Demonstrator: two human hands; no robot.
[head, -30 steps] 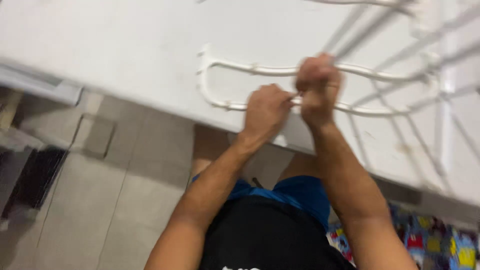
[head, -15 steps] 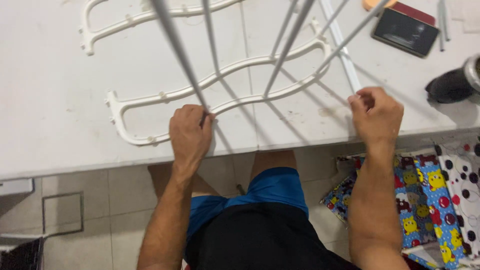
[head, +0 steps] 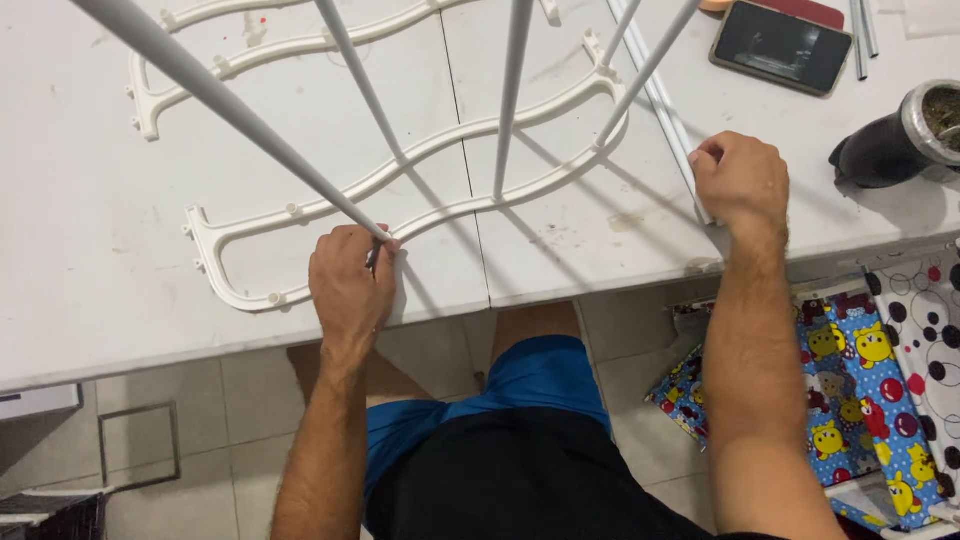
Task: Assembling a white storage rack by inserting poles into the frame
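- Since the frame half a second earlier my view had dropped closer to the counter (head: pixel 90 300), and my right hand (head: pixel 742 180) had come off the edge and up onto the loose rods; my left hand (head: pixel 350 285) had stayed where it was, at the foot of the near rod.
- At the far left a second wavy white frame (head: pixel 150 95) lay flat on the counter, untouched and well apart from both my hands.
- Nearer me lay the wavy white plastic frame (head: pixel 225 275), its long axis running from lower left to upper right across the counter.
- My left grip was closed around the lower end of the near rod (head: pixel 210 95), pressing it at the frame's front rail; the rod rose from my fist up and away to the left, toward the camera.
- Three more white rods (head: pixel 515 90) already stood in the frame to the right of my fist, leaning upward out of view.
- So the rod's foot lay straight under my left grip, and my left hand was by far the nearer one to that socket.
- My right grip was closed, knuckles up, on the near end of a bundle of loose rods (head: pixel 655 95) lying flat, their long axis running away from me toward the far edge.
- Further right sat a dark phone (head: pixel 783 45) and a dark cup with a metal rim (head: pixel 895 140), both clear of my hands.
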